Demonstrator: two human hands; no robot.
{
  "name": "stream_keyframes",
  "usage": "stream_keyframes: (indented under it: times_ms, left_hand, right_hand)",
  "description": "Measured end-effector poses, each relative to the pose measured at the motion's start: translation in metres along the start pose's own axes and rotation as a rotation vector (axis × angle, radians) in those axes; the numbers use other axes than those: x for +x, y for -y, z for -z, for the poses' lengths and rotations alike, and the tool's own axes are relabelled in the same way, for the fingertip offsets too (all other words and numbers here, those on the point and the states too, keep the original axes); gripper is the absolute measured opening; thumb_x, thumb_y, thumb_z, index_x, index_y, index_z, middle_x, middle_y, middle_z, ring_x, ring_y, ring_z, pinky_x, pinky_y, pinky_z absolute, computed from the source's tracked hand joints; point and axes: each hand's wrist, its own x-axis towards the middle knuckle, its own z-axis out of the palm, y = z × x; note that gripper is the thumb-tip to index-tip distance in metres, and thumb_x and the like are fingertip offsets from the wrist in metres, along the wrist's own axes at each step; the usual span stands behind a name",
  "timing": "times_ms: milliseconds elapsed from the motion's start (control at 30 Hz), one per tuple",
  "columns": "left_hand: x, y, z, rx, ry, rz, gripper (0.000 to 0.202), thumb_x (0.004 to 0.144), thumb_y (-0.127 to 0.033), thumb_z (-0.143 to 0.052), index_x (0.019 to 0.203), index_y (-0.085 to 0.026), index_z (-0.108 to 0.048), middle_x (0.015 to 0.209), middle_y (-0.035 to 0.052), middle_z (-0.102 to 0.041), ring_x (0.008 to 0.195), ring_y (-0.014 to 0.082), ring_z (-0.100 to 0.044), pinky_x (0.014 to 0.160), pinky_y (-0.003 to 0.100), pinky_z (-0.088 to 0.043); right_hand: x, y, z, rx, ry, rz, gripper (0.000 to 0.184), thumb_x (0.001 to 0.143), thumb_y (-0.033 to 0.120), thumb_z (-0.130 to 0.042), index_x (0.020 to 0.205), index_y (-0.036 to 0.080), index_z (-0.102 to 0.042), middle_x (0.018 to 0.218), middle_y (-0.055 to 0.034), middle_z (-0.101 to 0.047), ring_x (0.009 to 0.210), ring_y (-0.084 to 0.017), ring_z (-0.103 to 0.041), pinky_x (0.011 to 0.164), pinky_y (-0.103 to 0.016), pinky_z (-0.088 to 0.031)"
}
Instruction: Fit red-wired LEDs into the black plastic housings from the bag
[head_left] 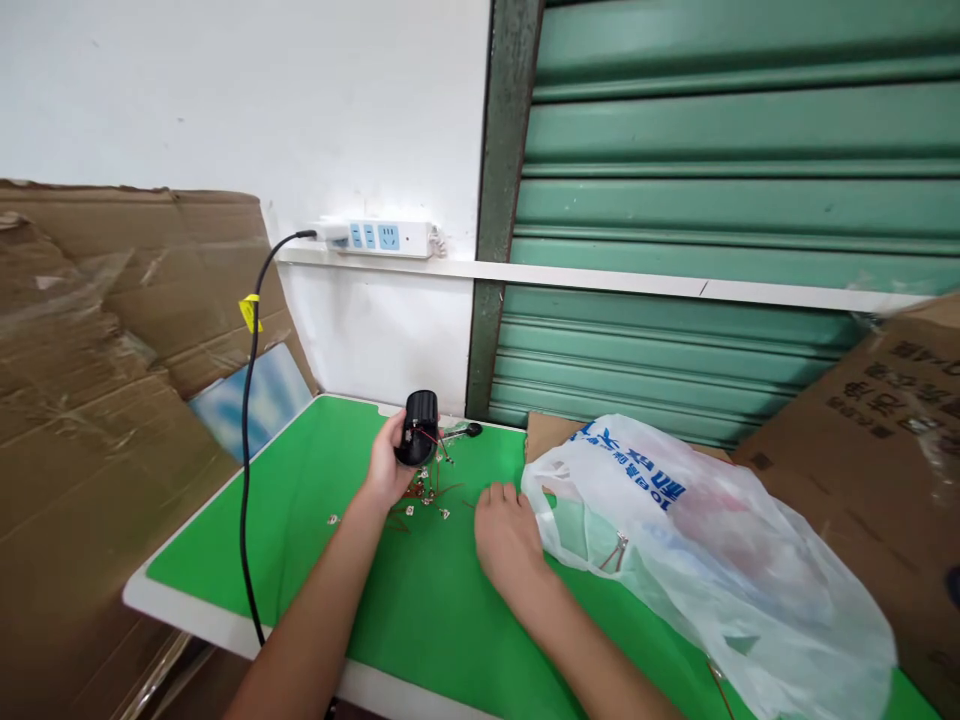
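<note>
My left hand (386, 465) is wrapped round a black ribbed cylindrical housing (420, 415), its hollow end tilted toward me with thin red wires at the opening. Below it, small white pieces with reddish-brown wires (426, 490) lie scattered on the green mat (300, 510). My right hand (506, 530) rests low over the mat, left of the white plastic bag (675, 500). Its fingers are curled down and pressed together, and their tips are hidden. A thin wire end shows just left of it. Behind the housing lies a dark round-ended object (472, 430).
A power strip (386, 237) sits on a white ledge, and its black cable (246, 450) hangs across the table's left side. Cardboard (135, 400) stands at left, a cardboard box (877, 420) at right. A green roller shutter (712, 220) and white wall stand behind.
</note>
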Motion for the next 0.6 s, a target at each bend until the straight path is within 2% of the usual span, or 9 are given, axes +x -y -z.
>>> stream_keyframes:
  times_ms: [67, 100, 167, 233, 300, 367, 467, 600]
  left_hand:
    - [0.001, 0.006, -0.002, 0.062, 0.010, 0.015, 0.036, 0.097, -0.029, -0.038, 0.105, -0.006, -0.066, 0.086, 0.0106, -0.072, 0.066, 0.0188, -0.068, 0.056, 0.027, -0.052]
    - [0.001, 0.010, -0.003, 0.095, 0.015, 0.026, 0.037, 0.096, -0.029, -0.038, 0.105, -0.007, -0.065, 0.085, 0.0106, -0.072, 0.066, 0.0188, -0.067, 0.057, 0.027, -0.051]
    - [0.000, 0.020, -0.005, 0.165, 0.054, 0.049, 0.037, 0.090, -0.030, -0.041, 0.109, -0.008, -0.065, 0.088, 0.0102, -0.073, 0.071, 0.0198, -0.067, 0.060, 0.027, -0.050]
    - [-0.001, 0.030, -0.006, 0.239, 0.162, 0.078, 0.042, 0.083, -0.031, -0.046, 0.115, -0.010, -0.063, 0.097, 0.0094, -0.073, 0.083, 0.0217, -0.068, 0.065, 0.027, -0.050]
    - [-0.004, 0.041, -0.006, 0.312, 0.305, 0.115, 0.051, 0.077, -0.034, -0.053, 0.122, -0.011, -0.060, 0.108, 0.0095, -0.072, 0.097, 0.0239, -0.067, 0.072, 0.027, -0.049]
    - [-0.007, 0.051, -0.005, 0.379, 0.415, 0.160, 0.060, 0.073, -0.039, -0.058, 0.127, -0.012, -0.056, 0.118, 0.0100, -0.070, 0.108, 0.0261, -0.063, 0.080, 0.029, -0.048]
    - [-0.012, 0.061, -0.005, 0.450, 0.491, 0.205, 0.065, 0.073, -0.043, -0.061, 0.130, -0.013, -0.055, 0.128, 0.0097, -0.066, 0.117, 0.0278, -0.058, 0.088, 0.030, -0.044]
    - [-0.017, 0.066, -0.007, 0.446, 0.539, 0.240, 0.064, 0.074, -0.044, -0.061, 0.131, -0.014, -0.056, 0.128, 0.0087, -0.065, 0.118, 0.0272, -0.056, 0.091, 0.030, -0.041]
  right_hand:
    - [0.004, -0.015, -0.004, 0.077, -0.063, -0.003, 0.038, 0.082, -0.006, -0.042, 0.110, 0.003, -0.066, 0.113, -0.0230, -0.064, 0.110, -0.032, -0.058, 0.088, -0.039, -0.042]
    - [0.007, -0.025, -0.006, 0.184, -0.115, 0.007, 0.033, 0.083, -0.004, -0.043, 0.106, 0.005, -0.065, 0.107, -0.0208, -0.065, 0.104, -0.029, -0.060, 0.085, -0.037, -0.043]
    - [0.013, -0.048, -0.009, 0.542, -0.232, 0.010, 0.021, 0.091, 0.006, -0.041, 0.101, 0.010, -0.059, 0.090, -0.0127, -0.065, 0.083, -0.021, -0.060, 0.075, -0.032, -0.043]
    - [0.017, -0.069, -0.010, 0.965, -0.359, 0.031, 0.017, 0.094, 0.020, -0.044, 0.106, 0.013, -0.055, 0.082, -0.0061, -0.063, 0.073, -0.017, -0.057, 0.067, -0.028, -0.044]
    - [0.018, -0.081, -0.009, 1.325, -0.394, 0.066, 0.032, 0.092, 0.035, -0.054, 0.116, 0.015, -0.054, 0.081, -0.0033, -0.062, 0.062, -0.014, -0.051, 0.056, -0.025, -0.040]
    - [0.015, -0.085, -0.008, 1.578, -0.364, 0.074, 0.050, 0.084, 0.043, -0.067, 0.124, 0.015, -0.055, 0.084, -0.0033, -0.064, 0.059, -0.011, -0.049, 0.050, -0.023, -0.038]
    - [0.008, -0.081, -0.005, 1.738, -0.316, 0.056, 0.057, 0.074, 0.042, -0.080, 0.122, 0.017, -0.062, 0.088, -0.0050, -0.067, 0.064, -0.013, -0.056, 0.052, -0.024, -0.043]
    - [0.003, -0.076, -0.004, 1.699, -0.318, 0.062, 0.041, 0.073, 0.044, -0.083, 0.100, 0.016, -0.071, 0.085, -0.0079, -0.072, 0.070, -0.016, -0.065, 0.058, -0.025, -0.051]
